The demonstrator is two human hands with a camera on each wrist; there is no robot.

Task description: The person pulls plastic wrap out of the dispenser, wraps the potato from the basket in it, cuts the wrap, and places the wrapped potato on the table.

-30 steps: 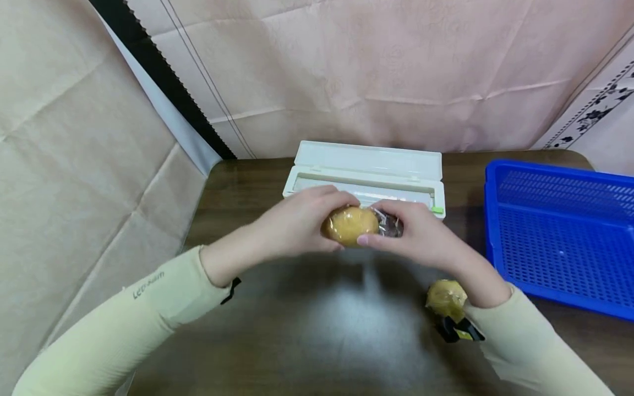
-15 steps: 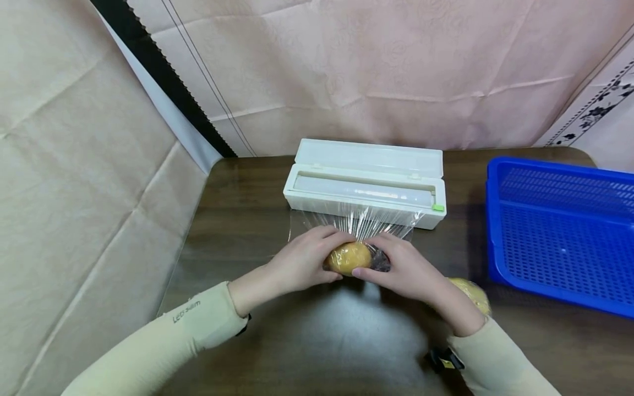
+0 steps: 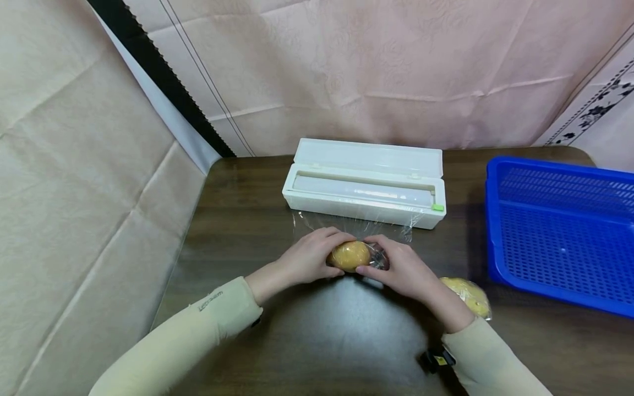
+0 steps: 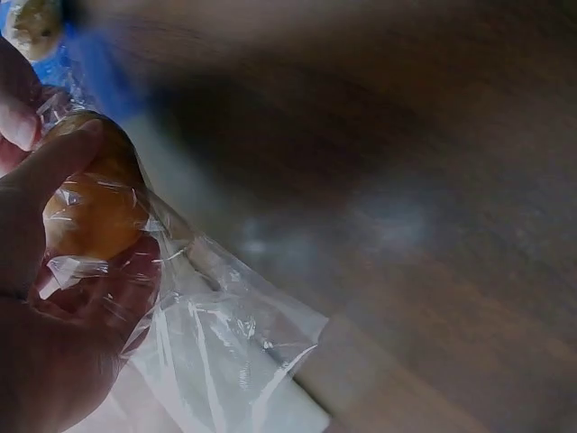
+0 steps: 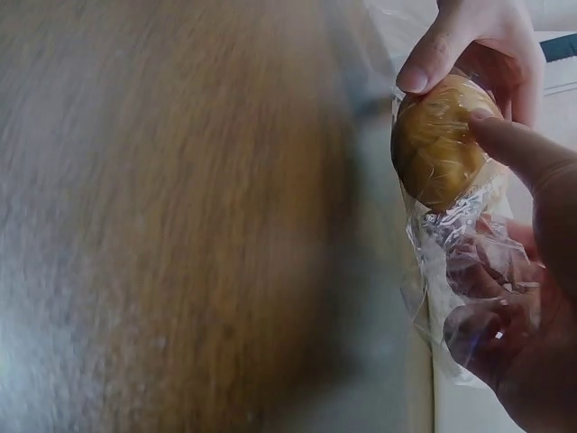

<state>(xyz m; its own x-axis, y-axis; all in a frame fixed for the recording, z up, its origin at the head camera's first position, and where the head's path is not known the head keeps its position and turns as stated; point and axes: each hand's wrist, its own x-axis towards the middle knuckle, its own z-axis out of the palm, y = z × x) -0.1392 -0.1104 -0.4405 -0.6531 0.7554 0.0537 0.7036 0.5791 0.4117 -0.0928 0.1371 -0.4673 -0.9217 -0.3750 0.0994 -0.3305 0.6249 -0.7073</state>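
Observation:
Both hands hold a yellow-brown potato [image 3: 350, 256] wrapped in clear plastic film, low over the table. My left hand [image 3: 313, 256] grips its left end, with the thumb on the near side. From the right, my right hand [image 3: 398, 267] pinches the potato and the gathered film; its thumb lies on the potato in the right wrist view. Clear cling film [image 3: 376, 226] stretches from the potato to the front of the white wrap dispenser [image 3: 364, 201]. Inside the dispenser, under its raised lid, sits the film roll [image 3: 361, 187]. Film partly covers the fingers in both wrist views.
A second wrapped potato [image 3: 468, 297] lies on the table beside the right forearm. The blue plastic basket [image 3: 559, 247] stands at the right. A cloth [image 3: 371, 71] hangs behind the dark wooden table [image 3: 337, 352].
Both hands have come toward the body with the potato, away from the dispenser, drawing film out behind it. Over the last half second the hands barely moved and the film looks slacker.

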